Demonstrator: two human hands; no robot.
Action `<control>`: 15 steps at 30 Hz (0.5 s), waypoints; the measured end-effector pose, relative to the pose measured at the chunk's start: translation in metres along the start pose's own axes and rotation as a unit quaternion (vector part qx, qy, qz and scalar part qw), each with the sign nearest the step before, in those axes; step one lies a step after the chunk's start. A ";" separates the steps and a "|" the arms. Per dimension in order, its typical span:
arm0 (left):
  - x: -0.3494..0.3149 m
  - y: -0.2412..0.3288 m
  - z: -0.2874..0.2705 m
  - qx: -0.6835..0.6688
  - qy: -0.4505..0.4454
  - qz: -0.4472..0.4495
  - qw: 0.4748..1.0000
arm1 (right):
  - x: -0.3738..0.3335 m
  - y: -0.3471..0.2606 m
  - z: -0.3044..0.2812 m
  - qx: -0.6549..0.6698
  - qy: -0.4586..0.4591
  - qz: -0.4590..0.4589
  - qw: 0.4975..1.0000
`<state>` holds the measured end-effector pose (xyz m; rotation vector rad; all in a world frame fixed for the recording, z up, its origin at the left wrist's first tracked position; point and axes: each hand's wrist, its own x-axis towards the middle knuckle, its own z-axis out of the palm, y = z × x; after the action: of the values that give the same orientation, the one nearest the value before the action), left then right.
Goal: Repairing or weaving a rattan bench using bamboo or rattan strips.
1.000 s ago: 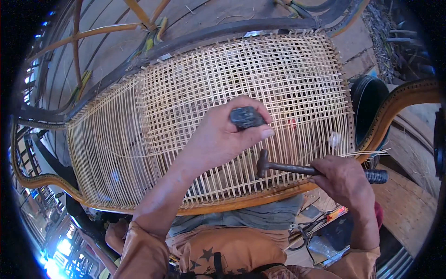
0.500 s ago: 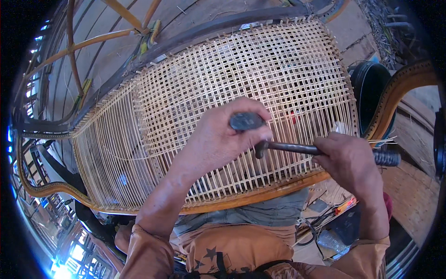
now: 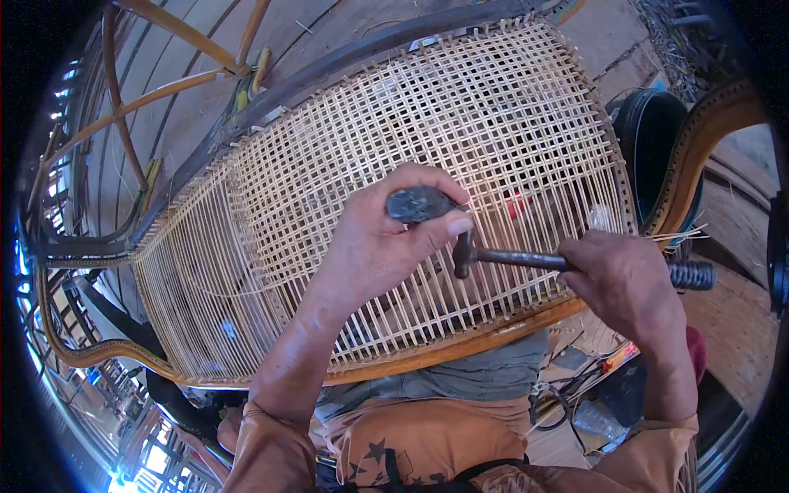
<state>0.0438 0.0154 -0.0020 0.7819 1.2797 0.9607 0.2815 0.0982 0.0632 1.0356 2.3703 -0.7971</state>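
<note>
Hammer (image 3: 522, 260): had neared left hand (image 3: 362, 238);
Right hand (image 3: 618, 275): clasped it;
Dark block (image 3: 419, 204): gripped in left hand;
Cane weave (image 3: 501, 107): tapping seemed underway; next stroke wanted aim

The head-worn fisheye camera was set above the fingers (image 3: 423, 174), facing steeply down at close range; its wide field extended from the shirt (image 3: 460, 427), on the near side of the fingers, to the boarded floor (image 3: 353, 25) well beyond them
</note>
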 end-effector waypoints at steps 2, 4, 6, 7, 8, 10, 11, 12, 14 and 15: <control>-0.002 -0.001 -0.003 0.008 0.012 0.027 1.000 | -0.004 -0.003 -0.001 -0.014 -0.068 -0.019 0.997; -0.001 -0.001 -0.002 0.016 0.024 0.056 0.998 | -0.006 -0.003 0.004 -0.002 -0.074 -0.027 0.997; 0.001 -0.001 0.004 -0.021 0.012 -0.009 1.000 | -0.007 -0.002 0.006 0.010 -0.080 -0.033 0.996; 0.003 -0.001 0.006 -0.020 0.010 -0.008 1.000 | -0.007 -0.002 0.005 0.012 -0.076 -0.042 0.996; 0.005 -0.001 0.007 -0.001 0.008 -0.010 1.000 | -0.007 -0.001 0.005 0.014 -0.072 -0.050 0.996; 0.006 0.000 0.009 0.020 0.001 -0.015 1.000 | -0.007 -0.001 0.004 0.023 -0.080 -0.062 0.995; 0.006 0.001 0.010 0.060 -0.003 -0.008 0.998 | -0.006 0.001 0.004 0.030 -0.089 -0.075 0.993; 0.006 0.004 0.010 0.098 -0.010 0.001 0.995 | -0.005 0.002 0.003 0.032 -0.085 -0.070 0.993; 0.007 0.001 0.009 0.127 -0.020 0.043 0.991 | -0.001 0.007 0.000 -0.005 -0.015 -0.002 1.000; 0.007 0.000 0.009 0.071 0.000 0.038 0.997 | 0.000 0.010 -0.002 -0.012 -0.034 -0.002 0.999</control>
<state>0.0533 0.0224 -0.0033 0.9464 1.3368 0.9374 0.2890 0.1047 0.0611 0.9785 2.3199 -0.7902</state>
